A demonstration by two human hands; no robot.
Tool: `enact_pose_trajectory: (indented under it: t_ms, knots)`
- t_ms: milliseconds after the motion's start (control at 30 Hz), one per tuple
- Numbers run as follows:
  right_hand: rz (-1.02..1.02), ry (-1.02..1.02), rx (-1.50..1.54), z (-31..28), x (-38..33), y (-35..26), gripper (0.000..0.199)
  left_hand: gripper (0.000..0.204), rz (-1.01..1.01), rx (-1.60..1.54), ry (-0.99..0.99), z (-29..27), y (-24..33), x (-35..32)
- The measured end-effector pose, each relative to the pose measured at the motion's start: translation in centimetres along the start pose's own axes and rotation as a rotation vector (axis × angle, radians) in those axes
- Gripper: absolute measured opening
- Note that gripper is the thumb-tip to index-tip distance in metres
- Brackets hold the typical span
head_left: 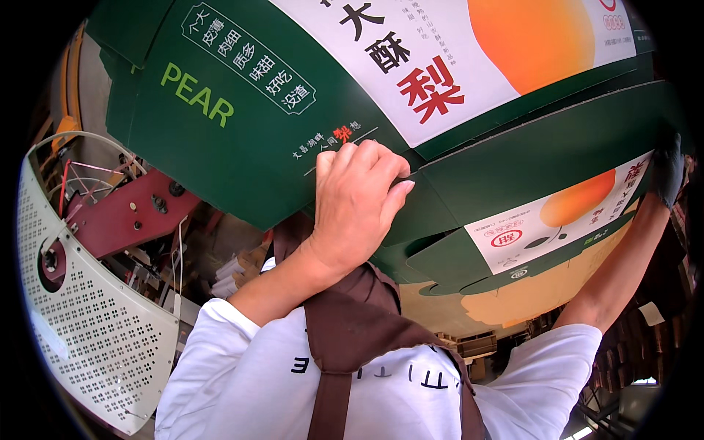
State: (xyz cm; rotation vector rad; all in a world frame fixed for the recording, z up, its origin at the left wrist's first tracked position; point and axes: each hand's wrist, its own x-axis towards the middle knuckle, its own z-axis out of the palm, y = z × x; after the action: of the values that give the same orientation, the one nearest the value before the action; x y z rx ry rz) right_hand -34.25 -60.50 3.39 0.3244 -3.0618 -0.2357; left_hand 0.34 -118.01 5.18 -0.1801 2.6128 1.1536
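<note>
A large, dark green printed cardboard carton [191,165], its panels spread flat, fills the upper part of the head view. It bears a white band with orange-yellow fruit pictures. My bare left hand [358,202] is closed at the middle of its near edge, with the fingers curled over the board. Off to the right, my right hand [666,172] in a dark glove grips the carton's right end; its fingertips are dim against the dark rim. Between the two hands runs a folded side panel [469,183] with cut flaps below it and plain brown board showing underneath.
At the left stands a pale perforated metal guard [95,308] beside a dark red machine arm [132,213]. A yellow-orange metal frame [71,81] rises at the far left. Stacks of brown cardboard [631,345] lie at the lower right. My brown apron [352,323] hangs close below the carton.
</note>
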Motion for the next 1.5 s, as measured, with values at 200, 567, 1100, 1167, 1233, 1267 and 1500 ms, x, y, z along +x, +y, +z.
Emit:
enact_pose_trajectory:
  t_ms: [200,567,1100,1167,1233,1267,1500]
  knots:
    - [-0.002,-0.042,0.041,-0.2,-0.4,1.8,0.063,0.016,0.030,-0.017,0.029,0.1,-0.1,-0.1]
    - [-0.011,-0.079,-0.138,-0.5,0.3,-0.3,0.062,0.031,0.159,0.010,0.239,1.6,-1.1,-0.6]
    - [0.015,-0.156,-0.088,0.7,0.6,1.4,0.058,0.034,0.174,0.053,0.295,2.3,-1.1,-0.5]
    - [-0.004,-0.143,-0.095,0.8,0.6,1.4,0.059,0.037,0.176,0.050,0.289,2.2,-1.2,-0.5]
    - [0.009,-0.157,-0.114,0.7,0.8,1.2,0.061,0.037,0.173,0.054,0.289,2.2,-1.1,-0.5]
    - [0.019,-0.152,-0.108,0.7,0.7,0.8,0.061,0.036,0.171,0.057,0.290,2.2,-1.0,-0.4]
    - [-0.005,-0.092,-0.121,0.8,0.3,0.1,0.065,0.034,0.153,0.061,0.288,2.3,-1.0,-0.5]
